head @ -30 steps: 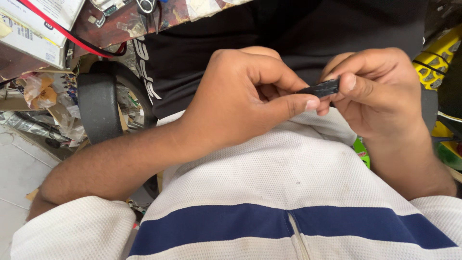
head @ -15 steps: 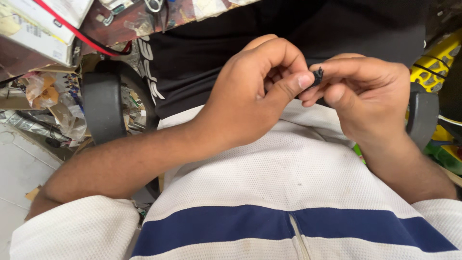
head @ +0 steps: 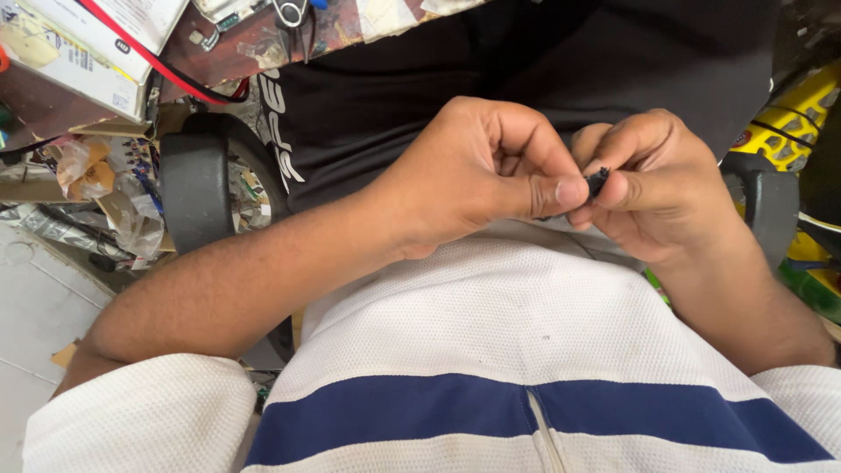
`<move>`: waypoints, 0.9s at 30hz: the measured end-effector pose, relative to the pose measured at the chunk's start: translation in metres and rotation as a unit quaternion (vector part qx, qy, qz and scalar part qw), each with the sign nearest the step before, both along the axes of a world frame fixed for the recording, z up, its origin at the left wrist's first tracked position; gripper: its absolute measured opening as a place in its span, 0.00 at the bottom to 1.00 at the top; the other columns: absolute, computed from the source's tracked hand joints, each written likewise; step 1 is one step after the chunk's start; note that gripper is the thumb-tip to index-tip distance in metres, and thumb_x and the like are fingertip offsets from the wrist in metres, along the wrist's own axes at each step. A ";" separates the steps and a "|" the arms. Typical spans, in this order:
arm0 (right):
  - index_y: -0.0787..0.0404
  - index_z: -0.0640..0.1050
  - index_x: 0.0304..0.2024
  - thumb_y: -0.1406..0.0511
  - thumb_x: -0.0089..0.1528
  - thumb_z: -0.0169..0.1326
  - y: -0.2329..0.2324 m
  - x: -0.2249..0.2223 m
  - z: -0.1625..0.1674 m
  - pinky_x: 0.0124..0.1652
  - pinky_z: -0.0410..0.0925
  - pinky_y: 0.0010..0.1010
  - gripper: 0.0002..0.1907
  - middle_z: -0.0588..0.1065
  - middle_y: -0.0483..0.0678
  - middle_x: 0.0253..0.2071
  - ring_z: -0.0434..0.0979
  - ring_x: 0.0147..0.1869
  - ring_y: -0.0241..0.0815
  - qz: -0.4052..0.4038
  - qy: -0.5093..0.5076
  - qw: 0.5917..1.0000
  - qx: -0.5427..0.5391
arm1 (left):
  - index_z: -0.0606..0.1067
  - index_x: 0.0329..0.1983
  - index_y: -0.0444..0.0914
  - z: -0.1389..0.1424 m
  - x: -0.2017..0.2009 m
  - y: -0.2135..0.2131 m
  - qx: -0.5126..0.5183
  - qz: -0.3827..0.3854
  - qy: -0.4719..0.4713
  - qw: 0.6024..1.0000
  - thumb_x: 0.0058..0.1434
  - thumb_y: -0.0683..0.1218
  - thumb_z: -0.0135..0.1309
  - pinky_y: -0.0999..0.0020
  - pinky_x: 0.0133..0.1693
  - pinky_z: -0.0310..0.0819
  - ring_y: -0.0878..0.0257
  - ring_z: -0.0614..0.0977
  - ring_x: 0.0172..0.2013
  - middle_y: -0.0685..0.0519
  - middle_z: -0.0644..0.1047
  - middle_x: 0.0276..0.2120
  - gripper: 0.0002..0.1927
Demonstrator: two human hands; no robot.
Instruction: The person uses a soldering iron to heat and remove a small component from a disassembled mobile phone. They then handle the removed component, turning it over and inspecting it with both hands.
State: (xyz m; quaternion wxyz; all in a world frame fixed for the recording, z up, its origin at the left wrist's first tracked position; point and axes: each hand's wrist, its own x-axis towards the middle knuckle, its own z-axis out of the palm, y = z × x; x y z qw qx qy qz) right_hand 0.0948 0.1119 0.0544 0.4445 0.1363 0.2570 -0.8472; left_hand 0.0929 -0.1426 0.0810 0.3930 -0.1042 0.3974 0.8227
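Both hands meet in front of my chest, over my black trousers and white shirt with a blue stripe. A small black part (head: 597, 182) is pinched between my left hand (head: 477, 175) and my right hand (head: 653, 188). Only its tip shows between the fingertips; the rest is hidden by the fingers. My left thumb presses against it from the left, and my right thumb and fingers close over it from the right.
A black chair armrest (head: 194, 188) stands at the left, another (head: 771, 206) at the right. A cluttered bench edge with a white box (head: 79, 39) and a red cable (head: 166, 70) runs along the top left. Plastic wrappers (head: 105, 201) lie below it. Yellow plastic (head: 793, 118) sits at the right.
The black part was held flat and visible between both hands; the hands have since drawn close, and the fingers now cover most of it.
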 end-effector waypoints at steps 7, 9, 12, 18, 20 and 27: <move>0.72 0.82 0.48 0.71 0.69 0.63 -0.014 0.006 0.011 0.47 0.79 0.32 0.08 0.79 0.56 0.43 0.83 0.44 0.46 -0.051 0.130 0.984 0.107 | 0.76 0.42 0.31 -0.005 0.007 0.001 0.048 0.111 0.039 0.992 0.70 0.42 0.63 0.73 0.45 0.83 0.66 0.85 0.38 0.49 0.82 0.35 0.09; 0.71 0.82 0.48 0.73 0.67 0.64 -0.020 0.007 0.017 0.47 0.79 0.31 0.08 0.79 0.56 0.45 0.83 0.44 0.45 -0.053 0.182 0.967 0.173 | 0.77 0.43 0.31 -0.004 0.007 0.001 0.033 0.123 0.063 0.990 0.72 0.41 0.63 0.73 0.45 0.82 0.66 0.84 0.38 0.50 0.81 0.36 0.09; 0.71 0.81 0.47 0.75 0.67 0.64 -0.026 0.007 0.023 0.47 0.79 0.29 0.07 0.79 0.55 0.45 0.83 0.43 0.44 -0.057 0.234 0.940 0.241 | 0.76 0.47 0.33 0.003 0.007 0.000 -0.112 0.131 0.183 0.968 0.70 0.40 0.65 0.74 0.46 0.83 0.68 0.84 0.40 0.53 0.81 0.38 0.09; 0.71 0.81 0.46 0.78 0.66 0.62 -0.028 0.003 0.028 0.47 0.79 0.25 0.06 0.79 0.55 0.44 0.82 0.44 0.40 -0.017 0.335 0.887 0.319 | 0.79 0.54 0.39 0.006 -0.008 -0.011 -0.332 0.109 0.554 0.756 0.65 0.34 0.65 0.71 0.38 0.75 0.64 0.81 0.37 0.55 0.79 0.40 0.16; 0.70 0.80 0.45 0.79 0.64 0.61 -0.027 0.001 0.028 0.47 0.79 0.24 0.07 0.78 0.55 0.45 0.81 0.44 0.39 -0.007 0.348 0.878 0.329 | 0.78 0.54 0.38 0.005 -0.010 -0.009 -0.332 0.115 0.571 0.742 0.65 0.35 0.65 0.70 0.37 0.74 0.62 0.80 0.37 0.55 0.78 0.40 0.15; 0.68 0.81 0.45 0.78 0.66 0.62 -0.029 0.002 0.027 0.51 0.80 0.25 0.06 0.77 0.53 0.47 0.82 0.47 0.39 -0.022 0.319 0.912 0.259 | 0.76 0.48 0.36 0.011 -0.005 -0.001 -0.324 0.125 0.544 0.764 0.65 0.36 0.65 0.69 0.37 0.74 0.61 0.79 0.36 0.53 0.75 0.37 0.12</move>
